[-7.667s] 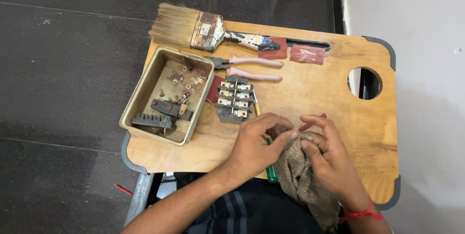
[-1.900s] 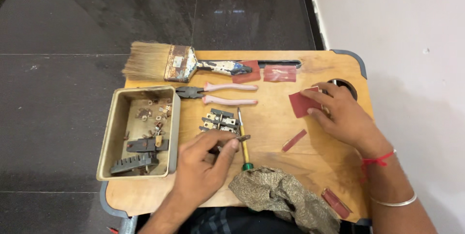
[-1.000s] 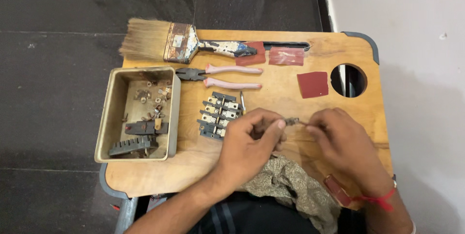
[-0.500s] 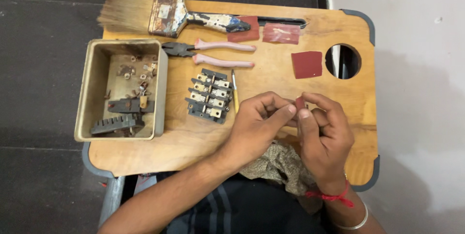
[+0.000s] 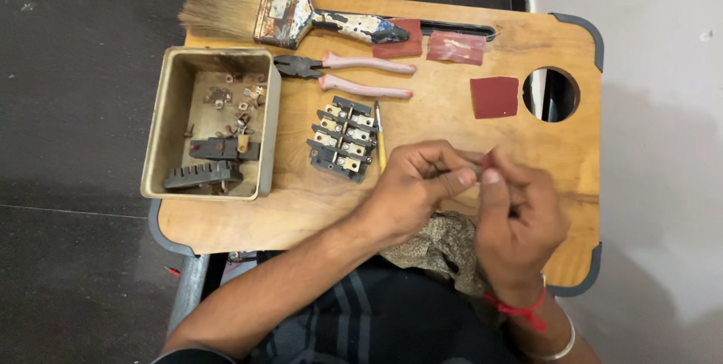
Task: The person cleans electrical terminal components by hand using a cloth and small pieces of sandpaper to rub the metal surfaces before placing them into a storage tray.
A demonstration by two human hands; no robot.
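My left hand [image 5: 418, 183] and my right hand [image 5: 520, 209] meet over the near right part of a wooden board [image 5: 452, 111]. The left fingers pinch a small metal part [image 5: 468, 173], mostly hidden. The right thumb and fingers press a small red sandpaper piece [image 5: 488, 159] against it. A black terminal block [image 5: 343, 138] with metal contacts lies just left of my left hand, with a thin yellow-handled screwdriver [image 5: 380, 145] beside it. A brownish cloth [image 5: 444, 247] lies under my wrists at the board's near edge.
A metal tray [image 5: 162, 134] with small screws and black parts sits at the left. A worn paintbrush [image 5: 256, 6] and pink-handled pliers [image 5: 354, 74] lie at the back. Red sandpaper squares [image 5: 495, 96] lie near a round hole [image 5: 552, 95]. A white wall stands to the right.
My right hand came back from the red sandpaper near the hole and joined my left hand. Both now stay pinched together at the same spot, while the view has shifted slightly.
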